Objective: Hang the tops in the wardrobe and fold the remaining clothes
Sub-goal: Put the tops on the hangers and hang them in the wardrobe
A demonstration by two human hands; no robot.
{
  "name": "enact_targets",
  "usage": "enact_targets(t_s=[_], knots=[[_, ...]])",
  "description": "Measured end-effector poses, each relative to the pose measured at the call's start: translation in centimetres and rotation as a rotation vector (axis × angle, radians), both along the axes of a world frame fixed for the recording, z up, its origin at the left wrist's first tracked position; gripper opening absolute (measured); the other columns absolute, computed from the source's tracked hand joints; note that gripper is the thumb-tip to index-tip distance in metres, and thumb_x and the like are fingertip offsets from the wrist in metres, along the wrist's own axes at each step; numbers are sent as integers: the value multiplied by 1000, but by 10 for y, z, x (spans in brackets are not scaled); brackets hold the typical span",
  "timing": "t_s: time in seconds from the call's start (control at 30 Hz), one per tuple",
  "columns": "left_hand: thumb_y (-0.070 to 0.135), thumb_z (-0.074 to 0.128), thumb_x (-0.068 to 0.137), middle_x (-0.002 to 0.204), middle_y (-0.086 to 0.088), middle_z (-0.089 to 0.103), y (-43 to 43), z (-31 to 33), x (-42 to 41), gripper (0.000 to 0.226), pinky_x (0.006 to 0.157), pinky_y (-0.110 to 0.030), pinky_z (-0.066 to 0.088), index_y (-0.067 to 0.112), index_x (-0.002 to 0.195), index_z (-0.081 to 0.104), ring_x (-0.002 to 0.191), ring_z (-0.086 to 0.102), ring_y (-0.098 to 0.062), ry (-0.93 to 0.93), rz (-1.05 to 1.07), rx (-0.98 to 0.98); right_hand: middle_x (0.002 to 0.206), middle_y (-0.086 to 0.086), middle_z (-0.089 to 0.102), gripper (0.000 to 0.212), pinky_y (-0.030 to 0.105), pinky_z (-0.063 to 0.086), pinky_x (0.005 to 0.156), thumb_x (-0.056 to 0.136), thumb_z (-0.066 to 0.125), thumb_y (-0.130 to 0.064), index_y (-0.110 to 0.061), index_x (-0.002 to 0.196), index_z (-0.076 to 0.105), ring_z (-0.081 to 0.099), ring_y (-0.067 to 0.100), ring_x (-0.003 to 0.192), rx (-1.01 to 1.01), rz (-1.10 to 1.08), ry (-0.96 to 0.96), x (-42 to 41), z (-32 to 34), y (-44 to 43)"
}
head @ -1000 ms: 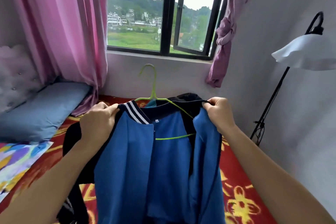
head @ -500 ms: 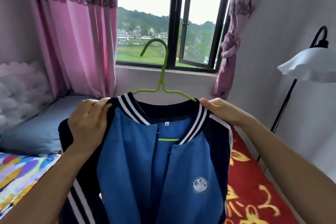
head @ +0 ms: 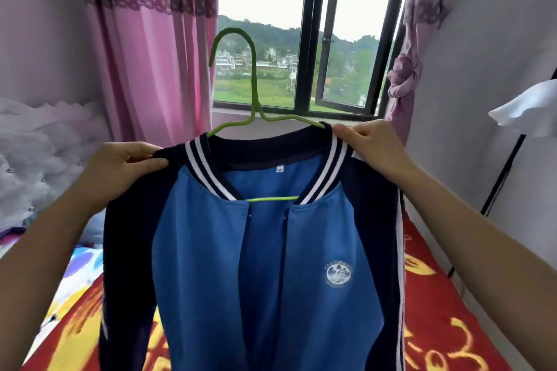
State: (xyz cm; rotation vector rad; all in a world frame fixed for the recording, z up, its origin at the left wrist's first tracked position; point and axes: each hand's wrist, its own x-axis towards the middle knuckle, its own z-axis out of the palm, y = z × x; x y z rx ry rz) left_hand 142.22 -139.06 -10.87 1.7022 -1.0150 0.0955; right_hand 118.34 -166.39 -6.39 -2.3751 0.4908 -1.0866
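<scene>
A blue fabric jacket (head: 211, 250) with navy sleeves and a navy-and-white striped collar is held up in the air in front of the person, above a bed with a red and yellow patterned cover (head: 437, 325). The jacket sits on a thin lime-green wire hanger (head: 252, 81). The hanger's hook rises above the neckline against the window (head: 310, 39), and its lower bar shows across the collar opening. The hanger's shoulders are hidden inside the cloth.

The left hand (head: 120, 169) pinches the dark left shoulder of the jacket, thumb on the near side and fingers curled behind it. The right hand (head: 373, 147) grips the other shoulder just beside the striped collar, with the fingers bent over the top edge. Both arms are stretched forward.

The front of the jacket appears to be unzipped, with the two zip edges hanging a little apart. A round white badge (head: 339, 273) sits on the chest panel nearer the right hand.

A pink curtain (head: 144, 69) hangs left of the window, above a pale tufted headboard (head: 39, 144). A knotted pink curtain (head: 404, 78) hangs to the right, near a white frilled lamp shade (head: 524, 111).
</scene>
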Motion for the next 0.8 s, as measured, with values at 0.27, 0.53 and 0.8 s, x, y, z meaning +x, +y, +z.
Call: enact_targets(t_s=[0.27,0.53,0.8], knots=[[3,67,82,51,35,56,29,-15,-6,28,56,3,38,30,74,67,50,52,16,-71,270,-53,60,-6,45,24,20,32,58,87,63,-25,-9,69,59,38,2,54,65,273,190,13,-25,8],[11,63,82,79,-9,65,153,-95,-62,23,77,2,27,-5,97,69,80,54,13,-215,898,-5,47,-20,47,31,26,32,58,87,64,-28,-31,59,50,39,5,49,40,556,300,90,-69,85],[5,64,83,83,-23,66,306,-99,-149,15,78,0,29,-3,94,70,80,54,-25,-331,1302,93,58,-7,44,25,29,32,60,86,65,-22,0,75,61,36,5,56,58,983,341,129,-75,229]])
